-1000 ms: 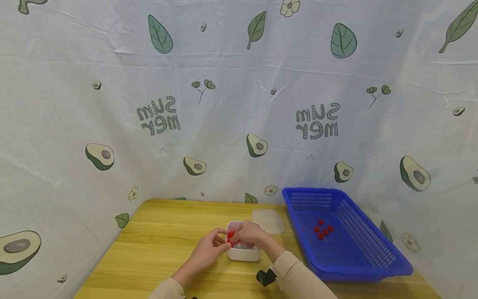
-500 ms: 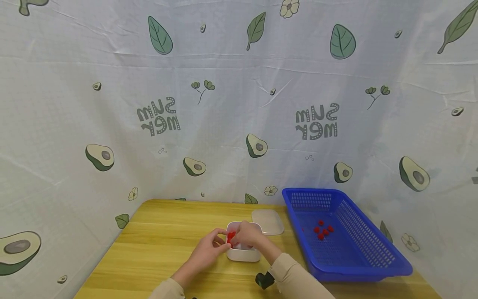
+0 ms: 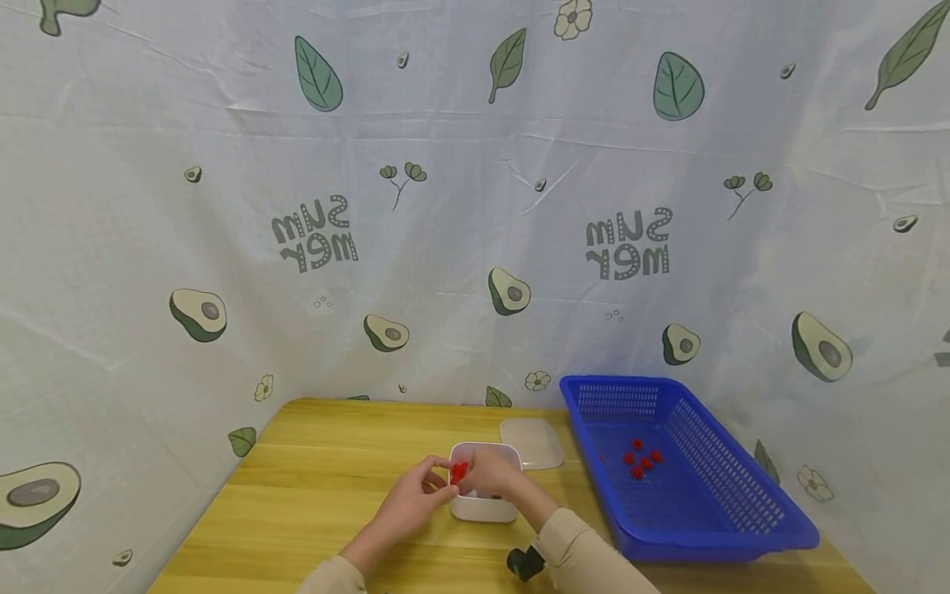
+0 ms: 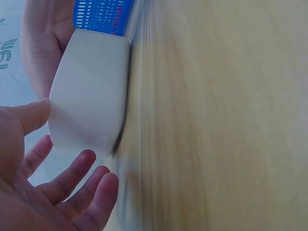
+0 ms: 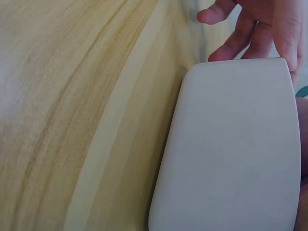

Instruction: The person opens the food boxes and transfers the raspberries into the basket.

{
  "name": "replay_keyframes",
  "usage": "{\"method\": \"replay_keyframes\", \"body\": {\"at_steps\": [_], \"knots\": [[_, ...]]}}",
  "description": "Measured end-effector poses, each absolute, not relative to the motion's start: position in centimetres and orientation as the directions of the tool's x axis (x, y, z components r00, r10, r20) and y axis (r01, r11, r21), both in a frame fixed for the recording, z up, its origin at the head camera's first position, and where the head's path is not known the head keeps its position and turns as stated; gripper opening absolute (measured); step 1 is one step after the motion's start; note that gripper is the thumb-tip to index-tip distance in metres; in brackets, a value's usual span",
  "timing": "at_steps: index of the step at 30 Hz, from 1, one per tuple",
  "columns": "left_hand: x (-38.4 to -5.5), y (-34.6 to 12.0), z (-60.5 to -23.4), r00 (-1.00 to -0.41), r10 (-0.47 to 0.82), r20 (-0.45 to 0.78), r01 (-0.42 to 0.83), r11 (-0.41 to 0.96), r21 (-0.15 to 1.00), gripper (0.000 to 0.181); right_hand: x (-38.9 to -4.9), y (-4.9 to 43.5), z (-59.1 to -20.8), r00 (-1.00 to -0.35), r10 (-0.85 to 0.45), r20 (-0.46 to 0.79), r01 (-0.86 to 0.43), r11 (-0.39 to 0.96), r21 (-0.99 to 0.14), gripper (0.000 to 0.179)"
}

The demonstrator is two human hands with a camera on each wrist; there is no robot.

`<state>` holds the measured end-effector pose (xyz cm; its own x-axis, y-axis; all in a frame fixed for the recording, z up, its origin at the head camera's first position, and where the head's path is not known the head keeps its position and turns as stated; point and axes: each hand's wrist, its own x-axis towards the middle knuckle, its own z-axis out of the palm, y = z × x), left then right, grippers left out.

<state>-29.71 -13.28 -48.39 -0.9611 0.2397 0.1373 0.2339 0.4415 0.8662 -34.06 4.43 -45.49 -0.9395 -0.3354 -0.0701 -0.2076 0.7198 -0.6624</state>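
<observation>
A small white box (image 3: 483, 509) without its lid sits on the table, with several small red berry-like pieces (image 3: 458, 471) at its left end. My left hand (image 3: 411, 497) is at that end, thumb and index finger touching the rim. In the left wrist view its other fingers (image 4: 77, 173) spread loosely beside the box. My right hand (image 3: 490, 474) reaches down into the box from the right, close against the red pieces. Its fingertips are hidden inside, so I cannot tell whether they pinch a piece. The box's outer wall (image 5: 231, 139) fills much of the right wrist view.
A flat pale lid (image 3: 532, 443) lies behind the box. To the right stands a blue perforated basket (image 3: 712, 540) with several more red pieces (image 3: 642, 462) on its floor. A patterned curtain (image 3: 460, 231) hangs behind the wooden table (image 3: 297, 495).
My right hand has shifted slightly inside the box, fingers deeper among the red pieces. The left hand, lid and basket stay in place; the head view tilts up slightly.
</observation>
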Motion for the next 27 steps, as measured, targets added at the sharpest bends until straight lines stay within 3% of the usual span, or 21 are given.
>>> {"method": "replay_keyframes", "body": {"at_steps": [27], "knots": [[-29.74,-13.28,-48.44,-0.961,0.243,0.134,0.232,0.436,0.87,0.04,-34.08,4.1,-46.33,-0.917,-0.399,0.023,-0.329,0.72,-0.612,0.014]]}}
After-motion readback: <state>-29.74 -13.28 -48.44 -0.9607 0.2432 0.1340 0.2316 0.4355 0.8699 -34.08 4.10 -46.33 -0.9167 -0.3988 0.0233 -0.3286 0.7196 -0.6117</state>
